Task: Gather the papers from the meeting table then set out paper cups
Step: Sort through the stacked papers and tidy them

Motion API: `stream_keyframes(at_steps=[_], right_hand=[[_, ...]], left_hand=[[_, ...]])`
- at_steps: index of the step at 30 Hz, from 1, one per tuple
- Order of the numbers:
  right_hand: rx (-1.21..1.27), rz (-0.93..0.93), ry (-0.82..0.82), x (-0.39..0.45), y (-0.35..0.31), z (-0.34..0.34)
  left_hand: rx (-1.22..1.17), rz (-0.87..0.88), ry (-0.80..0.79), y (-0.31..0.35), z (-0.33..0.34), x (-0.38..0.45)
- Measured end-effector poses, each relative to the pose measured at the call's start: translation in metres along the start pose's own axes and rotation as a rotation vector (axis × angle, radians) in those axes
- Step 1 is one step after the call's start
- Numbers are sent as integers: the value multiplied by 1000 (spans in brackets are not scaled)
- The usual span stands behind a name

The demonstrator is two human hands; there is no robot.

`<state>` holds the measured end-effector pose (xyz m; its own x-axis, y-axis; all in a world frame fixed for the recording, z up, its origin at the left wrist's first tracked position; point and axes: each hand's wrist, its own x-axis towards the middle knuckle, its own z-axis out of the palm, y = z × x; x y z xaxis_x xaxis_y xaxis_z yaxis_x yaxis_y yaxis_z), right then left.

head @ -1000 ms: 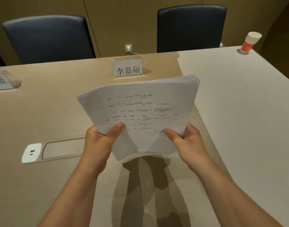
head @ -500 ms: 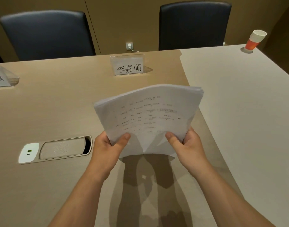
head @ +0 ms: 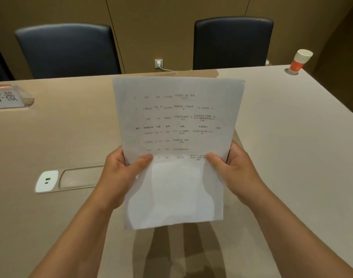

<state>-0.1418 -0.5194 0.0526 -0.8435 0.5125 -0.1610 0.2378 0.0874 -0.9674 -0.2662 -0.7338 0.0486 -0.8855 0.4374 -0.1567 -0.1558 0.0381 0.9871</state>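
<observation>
A stack of papers (head: 177,149) is held upright above the table (head: 291,157), gripped at its left edge by the left hand (head: 119,177) and at its right edge by the right hand (head: 239,173). A power socket panel (head: 47,181) is set left of the left fingers; a name card (head: 7,97) stands farther left. A paper cup (head: 299,61) is placed far beyond the right fingers, and two chairs (head: 231,43) behind the table.

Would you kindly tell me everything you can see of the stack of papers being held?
The stack of papers is white, thin office paper, its top sheet printed with rows of small dark text too blurred to read. It is held nearly upright above the table, touching nothing else. The left hand and right hand pinch its two side edges, thumbs on the front.
</observation>
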Motion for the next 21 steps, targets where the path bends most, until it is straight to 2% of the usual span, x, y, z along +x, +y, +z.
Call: stream_keyframes(at_steps=[5,8,15,21], right_hand=[[186,33,-50,-48,-46,-9],[81,17,-28,-87,-72,-10],[29,-49,198,-190,-114,-31],[23,-69,411,-282,-140,-87]], left_hand=[[-160,34,-95,44,-3,-47],[-163,94,-107,65,-5,-76],[-288,100,-356,106,16,-140],[-281,136,-438,146,77,-205]])
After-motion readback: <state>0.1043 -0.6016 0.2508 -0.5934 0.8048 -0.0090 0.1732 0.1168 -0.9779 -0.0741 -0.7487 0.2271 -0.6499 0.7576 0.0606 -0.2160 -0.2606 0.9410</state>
